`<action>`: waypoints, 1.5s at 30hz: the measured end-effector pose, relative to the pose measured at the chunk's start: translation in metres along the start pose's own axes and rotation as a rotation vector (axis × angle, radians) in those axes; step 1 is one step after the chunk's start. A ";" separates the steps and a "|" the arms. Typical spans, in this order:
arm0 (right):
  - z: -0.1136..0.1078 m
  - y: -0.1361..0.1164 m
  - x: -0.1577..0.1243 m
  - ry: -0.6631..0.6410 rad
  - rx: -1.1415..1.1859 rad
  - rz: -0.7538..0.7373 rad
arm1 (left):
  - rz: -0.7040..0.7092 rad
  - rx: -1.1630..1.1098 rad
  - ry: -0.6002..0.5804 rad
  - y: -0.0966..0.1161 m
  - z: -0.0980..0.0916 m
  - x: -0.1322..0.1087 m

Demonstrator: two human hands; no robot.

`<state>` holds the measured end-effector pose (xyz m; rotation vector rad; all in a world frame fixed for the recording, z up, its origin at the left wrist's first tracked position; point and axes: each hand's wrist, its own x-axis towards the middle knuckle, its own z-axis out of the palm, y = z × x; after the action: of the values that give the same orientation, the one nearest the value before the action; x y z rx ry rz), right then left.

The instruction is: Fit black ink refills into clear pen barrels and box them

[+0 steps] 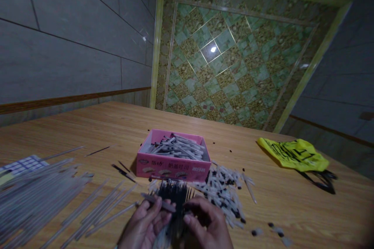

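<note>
Fingers of L hand [146, 221] pinch a tube [159, 202], R hand [209, 221] curls, grip unclear from here; a bump cld scatter rods [173, 191].

Grey walls [73, 42] flank green tiling [216, 79] beyond a wooden table [117, 126].

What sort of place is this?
Probably a room indoors, perhaps in a home, used for handwork: a table with heaps of thin tubes, a pink box, and patterned tiles beyond.
</note>
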<state>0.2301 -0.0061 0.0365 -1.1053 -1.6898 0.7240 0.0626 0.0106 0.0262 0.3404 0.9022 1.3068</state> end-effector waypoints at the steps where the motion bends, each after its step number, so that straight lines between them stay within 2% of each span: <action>1: 0.001 0.002 -0.002 0.017 -0.001 0.011 | 0.009 0.025 -0.002 0.000 0.001 -0.001; 6: 0.006 0.010 -0.006 0.062 -0.053 0.011 | 0.042 0.086 -0.008 -0.003 0.002 -0.003; 12: 0.008 0.008 -0.003 0.079 -0.079 -0.048 | 0.046 0.094 -0.019 -0.004 0.002 -0.004; 21: 0.007 0.010 -0.004 0.064 -0.123 -0.063 | 0.053 0.090 -0.042 -0.005 0.001 -0.002; 45: 0.007 0.011 -0.003 0.051 -0.167 -0.073 | 0.101 0.103 0.003 -0.004 0.006 -0.006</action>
<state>0.2280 -0.0038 0.0236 -1.1607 -1.7620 0.5124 0.0694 0.0053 0.0296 0.4696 0.9676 1.3567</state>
